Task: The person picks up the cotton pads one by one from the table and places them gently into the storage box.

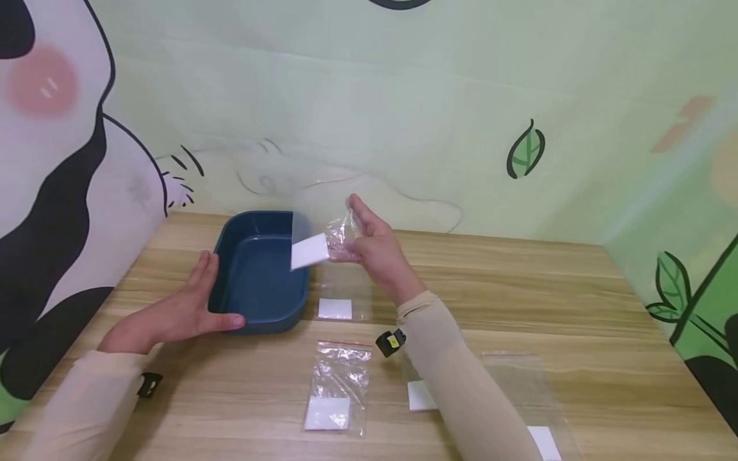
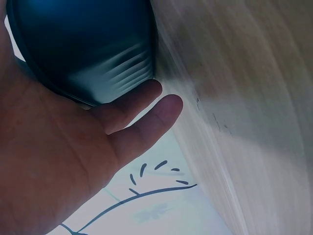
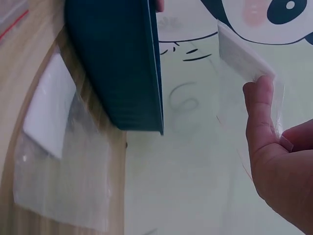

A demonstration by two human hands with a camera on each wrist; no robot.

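Observation:
My right hand [image 1: 380, 256] pinches a clear zip-lock bag [image 1: 343, 227] between thumb and fingers, raised just right of a dark blue bin [image 1: 262, 320]. A white card [image 1: 309, 251] inside that bag overlaps the bin's right rim in the head view. The right wrist view shows the bag's white card [image 3: 244, 54] beside my fingertips. My left hand [image 1: 179, 314] rests against the bin's left side, its thumb at the near corner. In the left wrist view, straight fingers [image 2: 142, 127] lie along the bin's wall [image 2: 112, 68]. What I see of the bin's inside is bare.
Another clear bag with a white card [image 1: 335, 308] lies right of the bin, and one [image 1: 327, 413] lies nearer. Two more cards in bags, one [image 1: 423, 396] partly behind my right forearm and one [image 1: 544, 443], lie on the wooden table [image 1: 230, 410]. A printed wall backdrop [image 1: 438, 128] stands behind.

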